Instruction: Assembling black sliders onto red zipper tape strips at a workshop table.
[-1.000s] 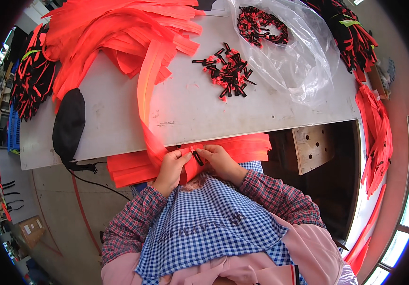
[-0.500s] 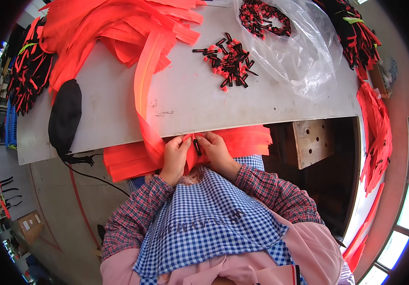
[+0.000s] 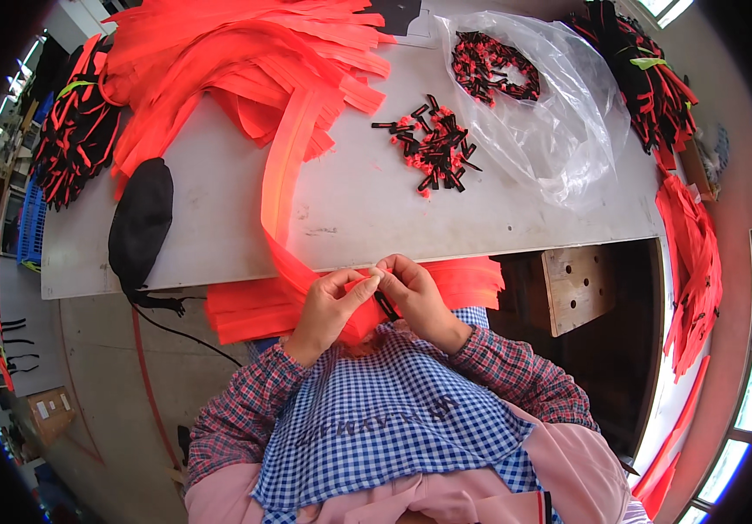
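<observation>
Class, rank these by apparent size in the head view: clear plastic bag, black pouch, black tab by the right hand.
1. Clear plastic bag
2. Black pouch
3. Black tab, clearly smallest

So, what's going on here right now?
A person is working bare-handed at the near edge of a grey table. The left hand and right hand meet at the fingertips; whatever they pinch is too small to tell. A black tab shows just below. A red strip runs from the pile of red strips down toward the left hand. Loose black-and-red pieces lie on the table beside a clear plastic bag.
</observation>
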Available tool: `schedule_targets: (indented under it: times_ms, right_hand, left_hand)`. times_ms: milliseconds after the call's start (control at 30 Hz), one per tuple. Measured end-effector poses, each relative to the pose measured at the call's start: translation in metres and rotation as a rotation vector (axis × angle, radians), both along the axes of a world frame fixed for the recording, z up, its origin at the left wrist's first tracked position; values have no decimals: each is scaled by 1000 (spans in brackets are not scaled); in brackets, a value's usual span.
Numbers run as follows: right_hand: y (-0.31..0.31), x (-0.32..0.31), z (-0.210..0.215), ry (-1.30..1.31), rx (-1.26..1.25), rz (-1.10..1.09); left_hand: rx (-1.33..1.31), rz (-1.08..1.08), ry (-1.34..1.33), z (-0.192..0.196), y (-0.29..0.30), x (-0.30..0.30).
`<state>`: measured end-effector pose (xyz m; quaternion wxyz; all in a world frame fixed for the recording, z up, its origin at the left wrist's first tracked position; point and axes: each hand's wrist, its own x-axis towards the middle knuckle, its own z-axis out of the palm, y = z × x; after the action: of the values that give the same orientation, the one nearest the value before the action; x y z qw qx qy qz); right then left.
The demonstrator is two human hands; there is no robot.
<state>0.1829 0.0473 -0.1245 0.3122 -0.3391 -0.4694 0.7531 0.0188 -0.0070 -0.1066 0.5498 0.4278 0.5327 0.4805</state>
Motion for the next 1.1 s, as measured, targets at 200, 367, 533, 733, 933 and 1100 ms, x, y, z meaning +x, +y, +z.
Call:
schedule_targets:
  times_ms: [200,367,533,733,933,1100]
  right_hand:
    - [18,-19,37,196,-119,-240]
    - [52,-41,65,366,-49,-398]
    - [75,-53,101,402,155,-461]
    - [81,-47,125,313,349,-483]
    - [131,8,158,522,401,-675]
    - [161,79,159,448,577,-899]
  left_hand:
    - [-9,-215,-96,21,-5,4]
    - [213,-94,132,36,11,-11]
    - [389,-65,430,58,43,-31]
    - [370,-65,231,74,56,-25]
    - [372,-228,561,74,50,-47]
    - [474,-152,927,83,65,-96]
